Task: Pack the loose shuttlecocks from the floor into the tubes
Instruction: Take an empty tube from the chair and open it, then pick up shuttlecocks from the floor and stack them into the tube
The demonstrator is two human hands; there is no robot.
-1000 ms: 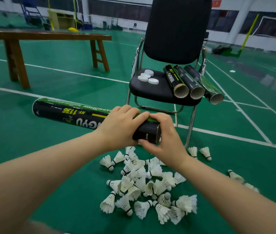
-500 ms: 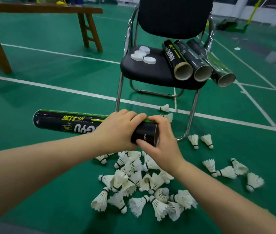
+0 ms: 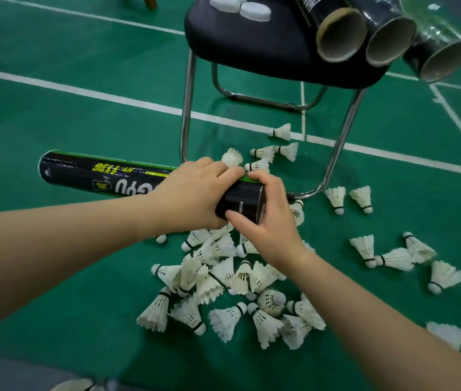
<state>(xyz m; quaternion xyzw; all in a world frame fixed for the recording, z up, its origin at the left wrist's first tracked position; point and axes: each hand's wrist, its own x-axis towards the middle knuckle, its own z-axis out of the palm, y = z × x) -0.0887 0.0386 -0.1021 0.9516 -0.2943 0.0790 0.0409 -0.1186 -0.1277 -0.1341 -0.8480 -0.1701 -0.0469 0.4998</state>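
Since 0.5 s ago: view has tipped down and closed in. The bench has left the frame and the chair seat (image 3: 252, 46) now sits at the top edge. Both grips are unchanged on the tube.

Held tube (image 3: 105, 176): black and green, roughly level, in the air above the shuttlecock pile (image 3: 218, 280).
Left grip (image 3: 192, 196): fingers wrapped over the tube near its right end.
Right grip (image 3: 269, 221): clamped round that end, thumb on the side by the "PUSH" print.

Pile lies on the green floor (image 3: 82, 277) under the hands. Stray shuttlecocks (image 3: 393, 258) are scattered to the right.

On the seat: three open tubes (image 3: 339, 35) side by side, mouths toward the camera. White caps (image 3: 254, 11) lie to their left.
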